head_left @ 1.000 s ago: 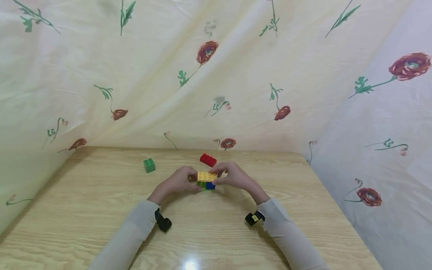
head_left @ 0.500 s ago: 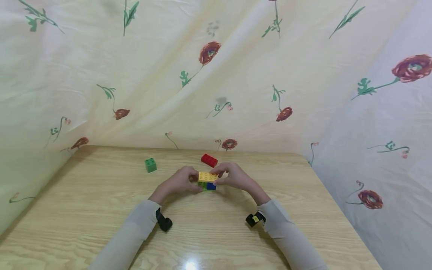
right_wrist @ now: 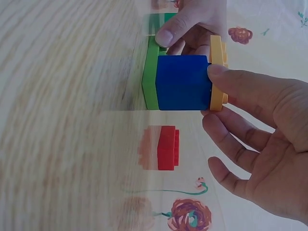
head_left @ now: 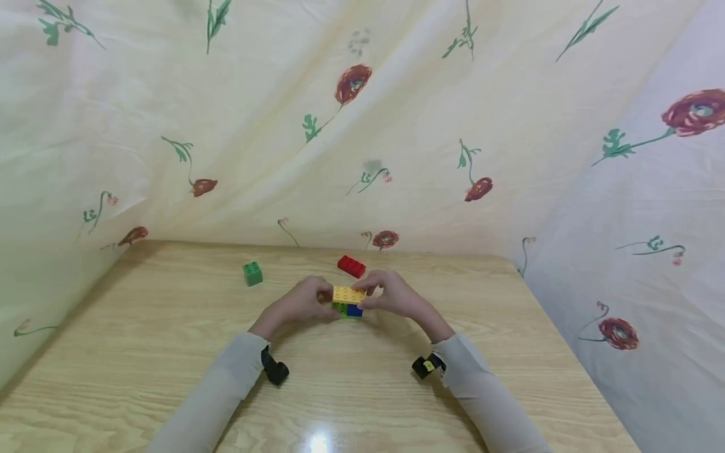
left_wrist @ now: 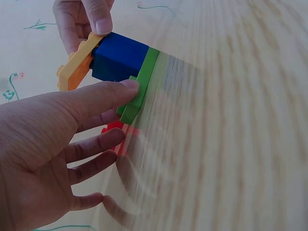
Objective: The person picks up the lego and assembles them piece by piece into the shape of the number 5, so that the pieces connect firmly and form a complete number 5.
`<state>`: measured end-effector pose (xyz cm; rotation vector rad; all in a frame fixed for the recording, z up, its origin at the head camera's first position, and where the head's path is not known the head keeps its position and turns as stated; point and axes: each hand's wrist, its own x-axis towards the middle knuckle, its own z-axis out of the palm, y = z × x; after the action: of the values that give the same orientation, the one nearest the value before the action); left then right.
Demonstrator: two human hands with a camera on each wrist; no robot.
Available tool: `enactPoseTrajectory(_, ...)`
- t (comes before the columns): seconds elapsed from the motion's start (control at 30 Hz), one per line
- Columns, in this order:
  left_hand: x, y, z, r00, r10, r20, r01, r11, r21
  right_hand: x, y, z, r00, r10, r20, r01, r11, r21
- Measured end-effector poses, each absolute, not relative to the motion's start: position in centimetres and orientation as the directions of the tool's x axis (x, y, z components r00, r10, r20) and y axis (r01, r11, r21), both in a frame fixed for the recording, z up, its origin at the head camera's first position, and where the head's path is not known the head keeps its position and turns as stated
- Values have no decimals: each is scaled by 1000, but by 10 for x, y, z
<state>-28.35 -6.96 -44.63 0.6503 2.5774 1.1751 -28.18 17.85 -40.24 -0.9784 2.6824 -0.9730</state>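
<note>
Overhang (left_wrist: 72,78) worries me: right hand (head_left: 391,294) pinches yellow plate (head_left: 347,294), left hand (head_left: 303,301) grips green plate (right_wrist: 150,79); pressing there might pop yellow loose.

Indoors, by the look of it: a table (head_left: 351,368) screened with flowered cloth (head_left: 416,119).
The pale cloth, printed with red flowers (head_left: 354,83), hangs behind the wood-grain table and along both sides, hiding the room beyond; a bright glare (head_left: 318,443) shines off the wood, and toy bricks (head_left: 347,294) are there. Whether this is a home, lab or office cannot be told.
</note>
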Motion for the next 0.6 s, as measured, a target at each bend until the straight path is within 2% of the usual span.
enactPoseTrajectory(0.6, -285, -71, -446, -865, 502, -11, 330, 585, 741, -280, 178, -400, -777, -623, 91, -533, 573, -623)
